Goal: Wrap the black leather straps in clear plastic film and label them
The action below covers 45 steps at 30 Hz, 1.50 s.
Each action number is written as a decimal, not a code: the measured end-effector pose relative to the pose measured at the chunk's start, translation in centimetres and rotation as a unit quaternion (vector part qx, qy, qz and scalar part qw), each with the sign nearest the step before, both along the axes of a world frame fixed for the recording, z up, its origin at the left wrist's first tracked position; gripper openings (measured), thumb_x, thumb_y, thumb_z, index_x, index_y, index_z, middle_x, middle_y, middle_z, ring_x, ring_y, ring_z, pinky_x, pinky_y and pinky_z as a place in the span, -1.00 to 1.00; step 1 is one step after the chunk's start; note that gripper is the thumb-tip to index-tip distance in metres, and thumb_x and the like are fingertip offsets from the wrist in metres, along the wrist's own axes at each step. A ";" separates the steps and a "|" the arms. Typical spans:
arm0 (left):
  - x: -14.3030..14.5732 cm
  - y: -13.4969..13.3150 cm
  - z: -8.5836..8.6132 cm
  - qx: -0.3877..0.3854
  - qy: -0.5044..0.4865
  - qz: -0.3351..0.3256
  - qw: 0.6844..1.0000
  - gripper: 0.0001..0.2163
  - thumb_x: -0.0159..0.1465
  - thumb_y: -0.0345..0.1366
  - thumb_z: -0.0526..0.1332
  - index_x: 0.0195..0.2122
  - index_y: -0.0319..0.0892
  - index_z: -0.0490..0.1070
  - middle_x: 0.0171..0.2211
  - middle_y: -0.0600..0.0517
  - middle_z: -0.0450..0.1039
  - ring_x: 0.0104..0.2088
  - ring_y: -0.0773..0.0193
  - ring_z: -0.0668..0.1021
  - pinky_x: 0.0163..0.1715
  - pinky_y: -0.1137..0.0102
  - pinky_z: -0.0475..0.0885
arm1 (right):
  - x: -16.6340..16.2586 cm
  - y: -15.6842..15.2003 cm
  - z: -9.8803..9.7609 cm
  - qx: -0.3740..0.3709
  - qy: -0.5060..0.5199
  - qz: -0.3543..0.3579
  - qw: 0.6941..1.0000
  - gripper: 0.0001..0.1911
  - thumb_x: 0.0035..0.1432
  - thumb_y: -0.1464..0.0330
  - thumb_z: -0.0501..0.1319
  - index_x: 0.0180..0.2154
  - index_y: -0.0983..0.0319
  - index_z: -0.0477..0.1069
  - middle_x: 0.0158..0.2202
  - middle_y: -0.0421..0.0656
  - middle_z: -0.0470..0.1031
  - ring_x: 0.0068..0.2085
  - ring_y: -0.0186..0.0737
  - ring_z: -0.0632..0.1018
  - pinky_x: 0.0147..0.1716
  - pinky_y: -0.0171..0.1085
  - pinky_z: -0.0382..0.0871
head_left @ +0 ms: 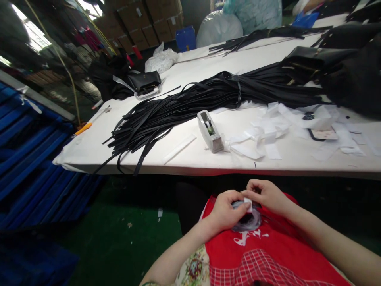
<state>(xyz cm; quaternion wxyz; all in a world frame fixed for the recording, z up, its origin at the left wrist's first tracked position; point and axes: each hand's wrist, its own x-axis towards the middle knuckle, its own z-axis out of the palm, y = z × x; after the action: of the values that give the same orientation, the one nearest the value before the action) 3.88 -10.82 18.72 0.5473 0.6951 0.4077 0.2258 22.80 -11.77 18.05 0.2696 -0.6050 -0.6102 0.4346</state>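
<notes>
Both hands are down in the person's lap, below the near edge of the white table (184, 159) and in front of a red garment. The left hand (226, 210) and the right hand (268, 194) meet over a small white piece of paper or tape (248, 203), which both sets of fingertips pinch from opposite sides; under it the left fingers also curl around something small and dark, too hidden to make out. On the table straight ahead a grey tape dispenser (210, 131) stands, with a long white strip (179, 149) lying just beside it on the left and a scatter of white paper scraps (268, 131) on its right. Behind the dispenser a big bundle of black straps (184, 107) stretches across the table, its loose ends hanging over the near left edge. A black bag (144, 82) lies at the far left of the table, well apart from the hands.
</notes>
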 end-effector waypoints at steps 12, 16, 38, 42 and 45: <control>-0.8 -0.5 0.3 0.064 -0.039 0.014 0.997 -0.87 0.25 -0.27 0.25 -0.35 -0.18 0.57 -0.18 -0.09 0.38 -0.12 0.19 0.50 -0.06 0.30 0.44 | -0.6 -0.5 -1.6 -0.131 0.215 0.013 0.968 -0.54 0.03 -0.02 0.31 -0.36 0.27 0.54 -0.43 -0.17 0.51 -0.40 -0.27 0.45 -0.38 -0.30 0.30; -1.0 -0.7 0.6 0.060 -0.024 0.016 0.998 -0.89 0.23 -0.30 0.26 -0.37 -0.18 0.56 -0.15 -0.08 0.32 -0.09 0.19 0.48 -0.06 0.33 0.42 | -1.6 -0.8 -1.5 -0.145 0.229 -0.029 0.962 -0.52 0.00 -0.06 0.30 -0.46 0.27 0.46 -0.53 -0.22 0.41 -0.50 -0.32 0.37 -0.49 -0.32 0.22; -0.7 -0.5 -0.3 -0.315 -0.119 0.079 0.938 -0.69 0.02 -0.34 0.27 -0.22 -0.14 0.22 -0.41 0.12 0.41 -0.54 0.38 0.46 -0.52 0.49 0.33 | -2.3 -3.2 0.1 0.108 0.015 -0.035 0.993 -0.71 0.31 0.20 0.12 -0.41 0.19 0.42 -0.44 -0.18 0.46 -0.39 -0.23 0.47 -0.36 -0.27 0.33; -1.0 -0.1 0.1 -0.398 -0.095 -0.004 0.913 -0.68 0.03 -0.26 0.25 -0.21 -0.15 0.19 -0.49 0.09 0.48 -0.69 0.41 0.42 -0.67 0.53 0.27 | -1.4 -2.9 0.7 0.063 0.017 0.027 0.997 -0.67 0.33 0.20 0.09 -0.41 0.20 0.43 -0.41 -0.17 0.49 -0.36 -0.23 0.49 -0.34 -0.27 0.34; -0.9 -0.1 0.2 -0.384 -0.086 0.001 0.919 -0.70 0.02 -0.23 0.25 -0.26 -0.16 0.22 -0.51 0.09 0.48 -0.74 0.45 0.38 -0.73 0.55 0.25 | -0.5 -2.2 1.6 0.032 0.018 0.089 0.995 -0.67 0.33 0.20 0.08 -0.37 0.22 0.49 -0.37 -0.14 0.53 -0.32 -0.21 0.52 -0.30 -0.26 0.36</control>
<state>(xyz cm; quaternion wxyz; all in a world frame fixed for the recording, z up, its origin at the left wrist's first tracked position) 3.00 -10.92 18.94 0.8050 0.4092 0.4151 0.1108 22.32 -14.00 19.67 0.2602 -0.5319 -0.6702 0.4475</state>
